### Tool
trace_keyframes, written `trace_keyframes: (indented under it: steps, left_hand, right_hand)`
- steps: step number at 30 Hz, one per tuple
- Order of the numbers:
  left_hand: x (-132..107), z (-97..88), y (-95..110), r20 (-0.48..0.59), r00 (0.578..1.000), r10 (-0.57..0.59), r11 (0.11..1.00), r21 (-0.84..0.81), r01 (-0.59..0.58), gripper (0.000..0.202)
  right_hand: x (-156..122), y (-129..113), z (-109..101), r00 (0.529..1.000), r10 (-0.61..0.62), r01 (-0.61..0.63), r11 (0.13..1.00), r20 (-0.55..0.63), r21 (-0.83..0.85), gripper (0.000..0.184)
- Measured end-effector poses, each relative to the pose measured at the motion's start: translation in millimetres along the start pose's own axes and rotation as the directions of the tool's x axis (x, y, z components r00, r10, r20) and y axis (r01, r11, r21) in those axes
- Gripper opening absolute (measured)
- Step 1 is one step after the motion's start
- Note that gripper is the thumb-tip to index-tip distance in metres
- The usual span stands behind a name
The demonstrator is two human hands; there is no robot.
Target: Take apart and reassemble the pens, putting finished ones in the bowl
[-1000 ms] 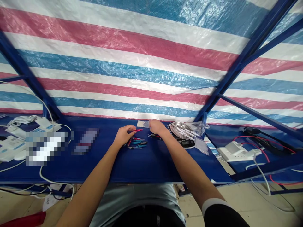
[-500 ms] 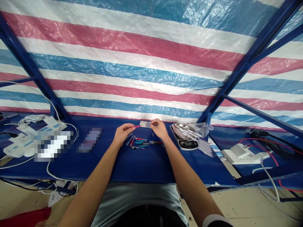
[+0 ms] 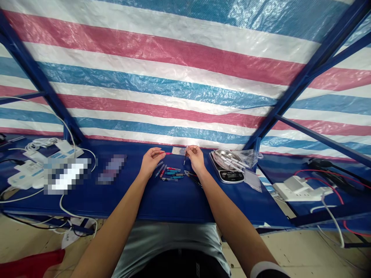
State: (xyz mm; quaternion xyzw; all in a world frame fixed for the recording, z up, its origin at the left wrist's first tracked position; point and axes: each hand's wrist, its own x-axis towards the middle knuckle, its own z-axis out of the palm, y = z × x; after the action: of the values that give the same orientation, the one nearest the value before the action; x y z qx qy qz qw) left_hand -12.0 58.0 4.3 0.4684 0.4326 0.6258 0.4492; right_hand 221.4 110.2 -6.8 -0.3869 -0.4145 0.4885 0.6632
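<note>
My left hand (image 3: 150, 160) is raised above the blue table (image 3: 174, 197), fingers pinched on a thin red pen part (image 3: 166, 153) that points right. My right hand (image 3: 196, 157) is beside it, fingers closed on a thin dark refill-like stick (image 3: 184, 159) hanging down. Below and between the hands lie several loose pen parts (image 3: 171, 174), red, blue and dark. A small clear packet (image 3: 178, 150) lies flat just behind the hands.
A digital scale (image 3: 228, 174) with a metal bowl of white pens stands right of my hands, with clear bags beside it. White power strips and cables lie at left (image 3: 34, 170) and right (image 3: 292, 187). Blue frame posts and a striped tarp stand behind.
Both hands lifted off the table; my right hand left the packet and now holds a thin dark stick upright. The red part stays in my left hand.
</note>
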Motion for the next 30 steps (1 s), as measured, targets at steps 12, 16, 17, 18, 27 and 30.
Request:
trace_keyframes:
  steps: [12, 16, 17, 18, 27, 30]
  left_hand:
    - [-14.9, 18.5, 6.0, 0.261, 0.951, 0.165, 0.899, 0.356, -0.254, 0.042]
    - [-20.2, 26.3, 10.7, 0.317, 0.922, 0.222, 0.806, 0.472, -0.356, 0.030]
    - [-20.9, 27.2, 11.2, 0.327, 0.916, 0.232, 0.789, 0.488, -0.374, 0.028]
    - [-21.4, 27.7, 11.6, 0.336, 0.912, 0.238, 0.777, 0.498, -0.386, 0.028]
    - [-24.0, 28.5, 15.1, 0.347, 0.908, 0.236, 0.755, 0.522, -0.396, 0.038]
    - [-24.2, 27.6, 15.4, 0.342, 0.910, 0.234, 0.758, 0.522, -0.391, 0.037]
  right_hand:
    - [-15.4, -35.6, 9.9, 0.998, -0.012, -0.002, 0.977, 0.063, 0.215, 0.045]
    - [-21.3, -47.7, 16.7, 0.992, -0.111, 0.095, 0.971, 0.059, 0.218, 0.039]
    - [-23.1, -51.4, 18.4, 0.989, -0.135, 0.117, 0.967, 0.065, 0.227, 0.038]
    - [-25.0, -55.0, 20.1, 0.985, -0.156, 0.134, 0.962, 0.075, 0.237, 0.037]
    - [-37.4, -63.1, 27.5, 0.962, -0.197, 0.193, 0.980, 0.187, 0.040, 0.036]
    - [-37.9, -64.7, 27.3, 0.957, -0.210, 0.211, 0.977, 0.202, 0.014, 0.037]
